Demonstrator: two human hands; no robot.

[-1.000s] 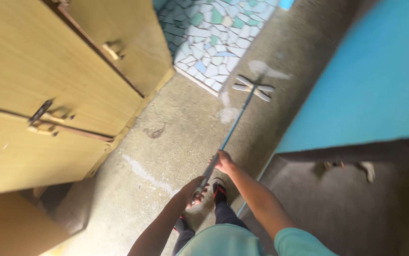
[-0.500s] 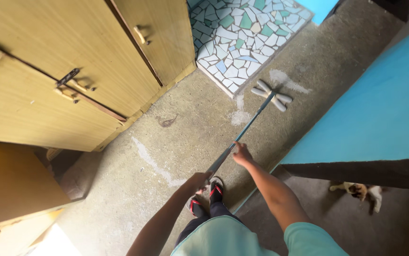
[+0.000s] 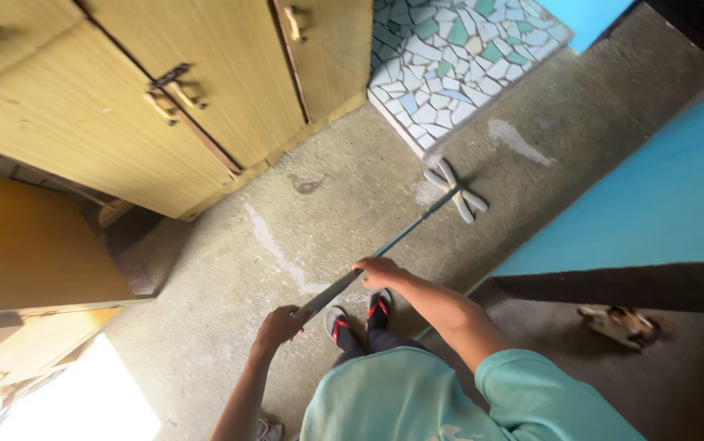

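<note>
I hold a long thin mop handle (image 3: 405,235) with both hands. My right hand (image 3: 378,272) grips the handle further down its length. My left hand (image 3: 280,324) grips the handle's near end. The pale mop head (image 3: 455,190) has several strips and rests on the grey concrete floor (image 3: 344,204), at the edge of a mosaic tile patch (image 3: 458,57). My feet in red and black sandals (image 3: 357,317) stand just behind my hands.
Yellow wooden cupboards (image 3: 123,106) with metal latches stand along the left. A blue wall (image 3: 662,204) runs on the right, with a dark step edge (image 3: 621,286) below it. A small cat (image 3: 621,325) lies on the step.
The view has swung left and down, showing more of the cupboards. The mop head has slid along the floor near the mosaic edge; both hands keep their grip on the handle.
</note>
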